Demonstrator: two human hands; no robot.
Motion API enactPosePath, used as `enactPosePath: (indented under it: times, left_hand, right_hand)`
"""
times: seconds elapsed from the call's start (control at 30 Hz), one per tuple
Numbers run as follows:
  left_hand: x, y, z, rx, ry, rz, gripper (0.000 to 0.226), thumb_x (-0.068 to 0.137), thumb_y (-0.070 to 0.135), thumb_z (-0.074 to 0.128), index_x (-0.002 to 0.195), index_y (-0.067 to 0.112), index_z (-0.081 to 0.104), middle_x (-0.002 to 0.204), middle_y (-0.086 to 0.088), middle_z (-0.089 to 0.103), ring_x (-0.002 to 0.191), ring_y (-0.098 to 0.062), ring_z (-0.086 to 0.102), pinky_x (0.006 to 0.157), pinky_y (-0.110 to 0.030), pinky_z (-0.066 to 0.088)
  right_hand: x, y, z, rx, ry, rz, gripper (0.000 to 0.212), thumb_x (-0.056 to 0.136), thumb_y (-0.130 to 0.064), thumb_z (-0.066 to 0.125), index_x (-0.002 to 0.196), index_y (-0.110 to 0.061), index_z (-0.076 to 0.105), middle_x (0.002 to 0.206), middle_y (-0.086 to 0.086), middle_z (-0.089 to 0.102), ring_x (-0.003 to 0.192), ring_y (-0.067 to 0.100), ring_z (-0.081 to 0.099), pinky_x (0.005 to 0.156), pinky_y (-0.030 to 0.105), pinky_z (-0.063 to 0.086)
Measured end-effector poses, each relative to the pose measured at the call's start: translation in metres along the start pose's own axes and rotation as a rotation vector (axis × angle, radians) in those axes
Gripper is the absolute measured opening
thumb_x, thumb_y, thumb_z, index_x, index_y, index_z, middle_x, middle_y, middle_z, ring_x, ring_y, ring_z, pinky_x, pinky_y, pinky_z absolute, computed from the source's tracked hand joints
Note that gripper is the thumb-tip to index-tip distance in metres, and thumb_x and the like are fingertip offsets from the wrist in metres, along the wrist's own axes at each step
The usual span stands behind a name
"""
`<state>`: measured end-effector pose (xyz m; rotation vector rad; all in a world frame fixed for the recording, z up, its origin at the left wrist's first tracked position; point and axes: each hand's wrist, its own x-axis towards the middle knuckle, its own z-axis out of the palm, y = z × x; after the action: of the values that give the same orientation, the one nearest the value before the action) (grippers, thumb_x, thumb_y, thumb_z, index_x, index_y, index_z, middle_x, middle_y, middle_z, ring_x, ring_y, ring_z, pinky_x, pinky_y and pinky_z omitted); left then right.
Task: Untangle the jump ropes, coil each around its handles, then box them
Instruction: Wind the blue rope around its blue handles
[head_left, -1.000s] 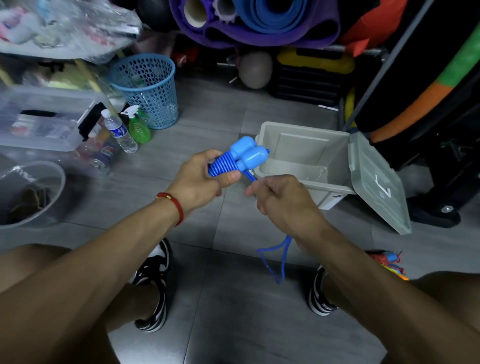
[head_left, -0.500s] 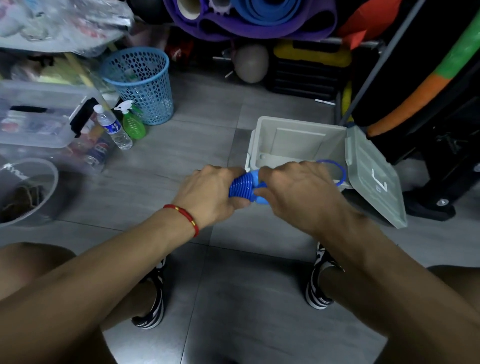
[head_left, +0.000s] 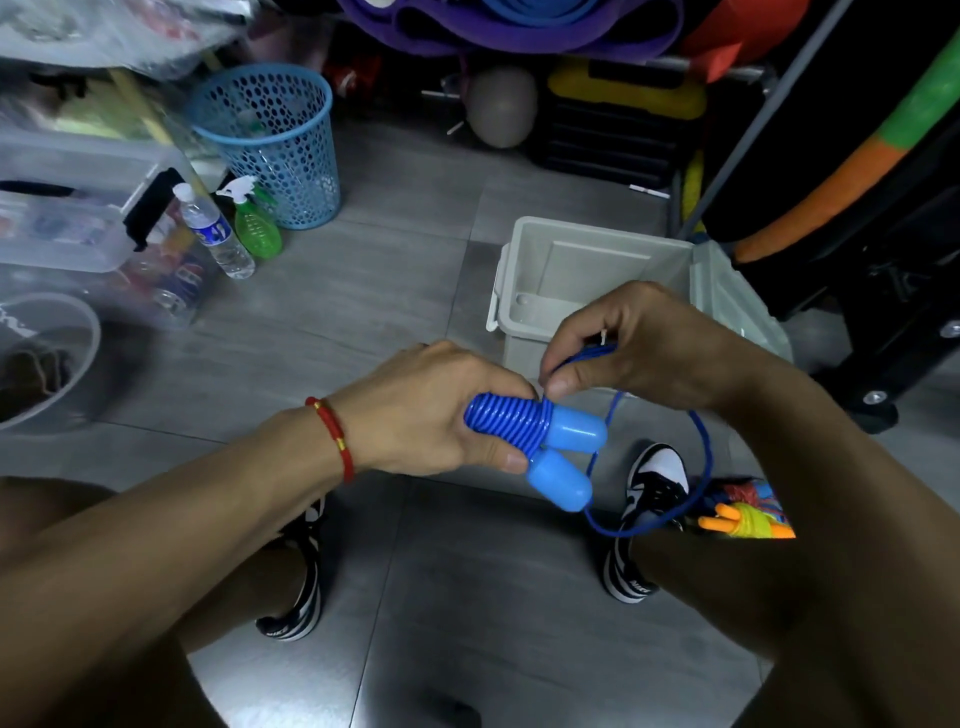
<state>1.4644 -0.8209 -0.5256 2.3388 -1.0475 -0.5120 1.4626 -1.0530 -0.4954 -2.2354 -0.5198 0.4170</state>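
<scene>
My left hand (head_left: 431, 410) grips the blue jump rope (head_left: 540, 441) by its two light blue handles, which are wound tight with dark blue cord. My right hand (head_left: 649, 348) pinches the loose cord just above the coil, and a free loop (head_left: 696, 483) hangs down to the right. The open grey box (head_left: 524, 249) stands on the floor behind my hands, its lid (head_left: 727, 296) hinged back to the right. A second coiled rope with orange handles (head_left: 737, 522) lies on the floor by my right shoe, partly hidden by my right arm.
A blue mesh bin (head_left: 270, 145), a water bottle (head_left: 213, 234) and a green spray bottle (head_left: 257, 223) stand at the left. Clear storage tubs (head_left: 62, 208) fill the far left. Rolled mats and dark gear line the back and right. Grey floor tiles lie between my shoes.
The bundle has turned so the handle ends point down and right. My right hand has lifted off the coil and now pinches the cord, with a loose loop swinging out on the right.
</scene>
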Motion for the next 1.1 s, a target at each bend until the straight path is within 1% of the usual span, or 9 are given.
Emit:
enactPosePath:
  times: [0.17,0.3,0.37,0.47,0.57,0.67,0.77,0.93,1.1]
  left_hand:
    - [-0.009,0.014,-0.011,-0.426,-0.046,0.047,0.035,0.074,0.036,0.087,0.102,0.024,0.069,0.082,-0.002,0.067,0.072,-0.025,0.062,0.069,-0.047,0.054]
    - [-0.011,0.006,-0.011,-0.693,0.083,0.015,0.047,0.074,0.024,0.086,0.113,0.021,0.060,0.104,-0.002,0.069,0.093,-0.022,0.068,0.082,-0.035,0.056]
    - [-0.008,-0.001,-0.010,-0.822,0.195,-0.052,0.053,0.074,0.026,0.084,0.118,0.018,0.056,0.107,-0.017,0.069,0.080,-0.031,0.067,0.068,-0.035,0.055]
    - [0.000,-0.010,-0.008,-0.907,0.333,-0.196,0.052,0.075,0.022,0.079,0.123,0.017,0.058,0.105,-0.026,0.068,0.057,-0.019,0.054,0.056,-0.033,0.044]
    - [0.003,-0.017,-0.007,-0.856,0.331,-0.271,0.043,0.081,0.016,0.078,0.121,0.014,0.064,0.097,-0.022,0.071,0.057,-0.015,0.051,0.054,-0.030,0.041]
    - [0.004,-0.021,-0.003,-0.776,0.365,-0.297,0.037,0.086,0.006,0.075,0.122,0.014,0.065,0.083,0.003,0.071,0.056,-0.001,0.055,0.052,-0.023,0.044]
    - [0.009,-0.028,0.005,-0.704,0.411,-0.334,0.040,0.081,0.016,0.081,0.119,0.021,0.068,0.082,0.012,0.069,0.061,0.002,0.057,0.058,-0.024,0.047]
    - [0.016,-0.039,0.011,-0.248,0.494,-0.405,0.041,0.077,0.032,0.081,0.116,0.032,0.066,0.090,0.009,0.072,0.085,-0.013,0.068,0.083,-0.039,0.056]
    - [0.023,-0.025,0.028,0.167,0.643,-0.285,0.056,0.082,0.024,0.075,0.133,0.020,0.054,0.103,-0.009,0.066,0.094,-0.035,0.064,0.076,-0.046,0.054]
  right_hand:
    - [-0.002,0.009,-0.001,0.419,-0.010,0.011,0.012,0.081,-0.015,0.078,0.089,-0.008,0.073,0.081,0.023,0.069,0.073,0.024,0.061,0.068,0.026,0.048]
    - [0.000,0.017,0.015,0.526,0.143,0.073,0.019,0.080,-0.005,0.065,0.071,-0.020,0.074,0.066,-0.008,0.070,0.059,0.001,0.061,0.056,0.014,0.049]
    - [0.000,0.015,0.033,0.565,0.166,0.079,0.021,0.093,-0.004,0.063,0.074,-0.012,0.065,0.059,-0.008,0.063,0.048,0.003,0.045,0.048,0.014,0.036]
    - [0.002,0.014,0.056,0.574,0.167,0.048,0.020,0.101,-0.011,0.054,0.087,-0.007,0.066,0.067,0.001,0.054,0.053,0.006,0.036,0.052,0.019,0.031]
    - [0.006,0.010,0.069,0.424,0.189,0.108,0.020,0.105,-0.009,0.048,0.099,-0.005,0.067,0.070,-0.005,0.054,0.057,0.003,0.041,0.059,0.018,0.037]
    - [0.008,0.006,0.076,0.252,0.220,0.175,0.024,0.106,-0.016,0.042,0.096,-0.015,0.065,0.068,-0.002,0.061,0.056,0.008,0.051,0.061,0.023,0.044]
    - [0.008,0.003,0.078,0.332,0.185,0.277,0.027,0.107,-0.015,0.037,0.095,-0.014,0.061,0.073,0.009,0.068,0.057,0.015,0.059,0.060,0.026,0.048]
    - [0.009,-0.010,0.092,0.463,0.256,0.407,0.029,0.104,-0.019,0.041,0.094,-0.015,0.068,0.065,-0.003,0.065,0.052,0.008,0.048,0.060,0.028,0.043]
    - [0.018,-0.026,0.084,0.686,0.488,0.512,0.030,0.096,-0.027,0.058,0.084,-0.001,0.068,0.062,-0.003,0.054,0.042,0.006,0.034,0.047,0.023,0.030]
